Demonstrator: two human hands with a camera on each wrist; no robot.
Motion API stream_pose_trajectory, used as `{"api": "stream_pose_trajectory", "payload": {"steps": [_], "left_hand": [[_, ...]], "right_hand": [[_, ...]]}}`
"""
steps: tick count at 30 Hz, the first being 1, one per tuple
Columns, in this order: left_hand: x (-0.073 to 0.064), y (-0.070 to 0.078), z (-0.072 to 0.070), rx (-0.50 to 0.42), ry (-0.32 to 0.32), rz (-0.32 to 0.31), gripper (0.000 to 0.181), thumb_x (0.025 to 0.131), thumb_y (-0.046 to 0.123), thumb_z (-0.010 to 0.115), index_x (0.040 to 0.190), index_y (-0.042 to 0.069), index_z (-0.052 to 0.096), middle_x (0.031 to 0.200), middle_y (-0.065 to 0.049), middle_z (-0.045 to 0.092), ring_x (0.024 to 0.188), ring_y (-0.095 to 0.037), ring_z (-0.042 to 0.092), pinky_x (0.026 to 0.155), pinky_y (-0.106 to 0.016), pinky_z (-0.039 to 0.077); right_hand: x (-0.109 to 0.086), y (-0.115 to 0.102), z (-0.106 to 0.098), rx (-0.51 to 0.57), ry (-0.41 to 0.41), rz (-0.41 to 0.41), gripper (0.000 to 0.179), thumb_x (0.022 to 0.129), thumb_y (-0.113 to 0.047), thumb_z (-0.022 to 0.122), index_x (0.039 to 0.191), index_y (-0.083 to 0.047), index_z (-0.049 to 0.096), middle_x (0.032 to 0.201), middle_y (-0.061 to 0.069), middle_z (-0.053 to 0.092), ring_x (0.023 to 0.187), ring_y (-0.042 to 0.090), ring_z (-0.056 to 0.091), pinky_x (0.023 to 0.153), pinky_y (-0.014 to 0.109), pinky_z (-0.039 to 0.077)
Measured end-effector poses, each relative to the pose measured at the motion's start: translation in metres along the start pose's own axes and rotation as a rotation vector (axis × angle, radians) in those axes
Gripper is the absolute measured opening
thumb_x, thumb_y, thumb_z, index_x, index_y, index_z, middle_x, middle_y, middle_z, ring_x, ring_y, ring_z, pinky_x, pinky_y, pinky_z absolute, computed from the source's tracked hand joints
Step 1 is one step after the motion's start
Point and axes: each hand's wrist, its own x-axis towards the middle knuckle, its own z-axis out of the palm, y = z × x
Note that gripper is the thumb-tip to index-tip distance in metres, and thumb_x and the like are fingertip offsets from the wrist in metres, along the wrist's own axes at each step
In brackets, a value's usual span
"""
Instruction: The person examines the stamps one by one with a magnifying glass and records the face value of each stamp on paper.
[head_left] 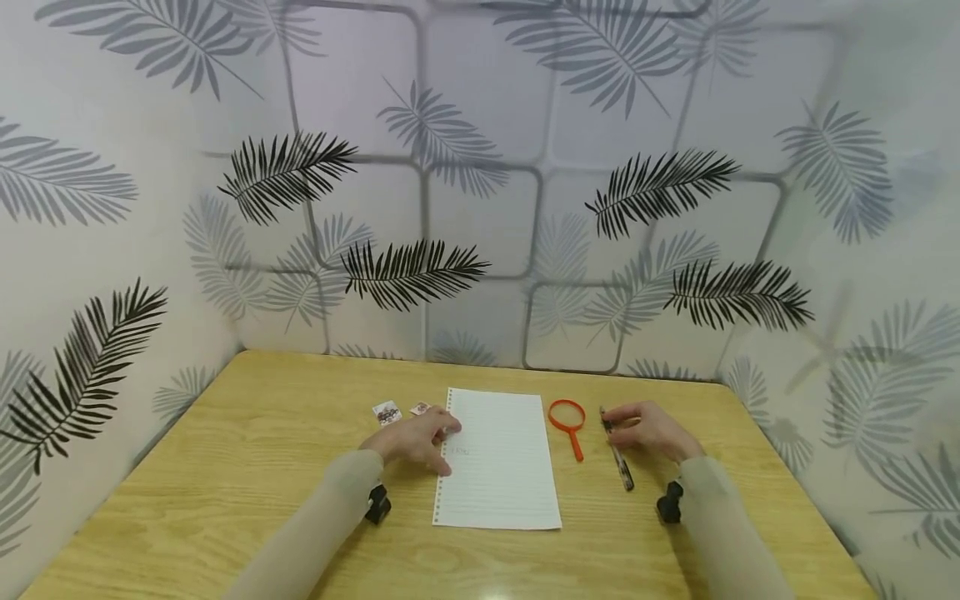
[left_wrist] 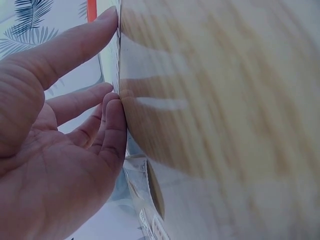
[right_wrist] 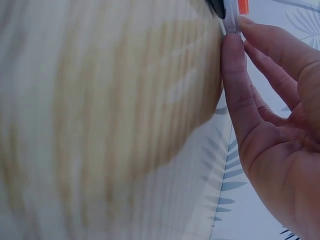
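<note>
My left hand [head_left: 416, 437] rests at the left edge of a lined, hole-punched sheet of paper [head_left: 501, 475], its fingers spread and loosely bent. Faint handwriting shows near the paper's left side. In the left wrist view the thumb and fingertips touch down at the surface. My right hand [head_left: 647, 427] pinches a pen [head_left: 621, 468] with a clear barrel and dark ends, between thumb and fingers near its far end. The pen lies slanted low over the table. In the right wrist view its clear barrel [right_wrist: 231, 17] shows at the fingertips.
An orange-red magnifying glass [head_left: 575, 443] lies between the paper and the pen. Two small printed paper pieces [head_left: 387, 412] lie beyond my left hand. The wooden table [head_left: 262, 433] meets a leaf-patterned wall [head_left: 480, 217] at the back and sides.
</note>
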Motion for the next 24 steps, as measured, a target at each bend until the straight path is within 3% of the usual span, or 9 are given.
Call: {"api": "stream_pose_trajectory", "payload": {"steps": [8,18,24], "left_hand": [[0.0006,-0.0048,0.0034,-0.018,-0.005,0.004,0.072,0.076,0.010,0.084,0.139,0.007,0.051,0.130,-0.006,0.045,0.113,-0.022,0.045,0.105,-0.043,0.038],[-0.0019,0.0023,-0.0003,0.019,-0.008,0.036,0.070,0.077,0.008,0.083,0.139,0.004,0.050,0.130,-0.008,0.045,0.111,-0.022,0.046,0.102,-0.043,0.040],[-0.0017,-0.0002,-0.0002,0.035,0.012,0.034,0.069,0.076,0.008,0.083,0.137,0.004,0.052,0.131,-0.009,0.047,0.108,-0.021,0.048,0.100,-0.042,0.041]], "right_hand": [[-0.0034,0.0017,0.0036,-0.062,0.025,-0.030,0.048,0.088,-0.009,0.072,0.130,0.008,0.057,0.129,0.028,0.058,0.104,0.022,0.064,0.083,0.029,0.055],[-0.0041,-0.0001,0.0049,0.075,0.024,-0.040,0.048,0.093,-0.005,0.064,0.134,0.014,0.049,0.133,0.036,0.049,0.101,0.027,0.066,0.082,0.036,0.057],[-0.0032,-0.0014,0.0040,0.102,0.066,-0.009,0.045,0.096,-0.008,0.060,0.134,0.012,0.049,0.129,0.032,0.055,0.090,0.016,0.066,0.077,0.031,0.056]]}}
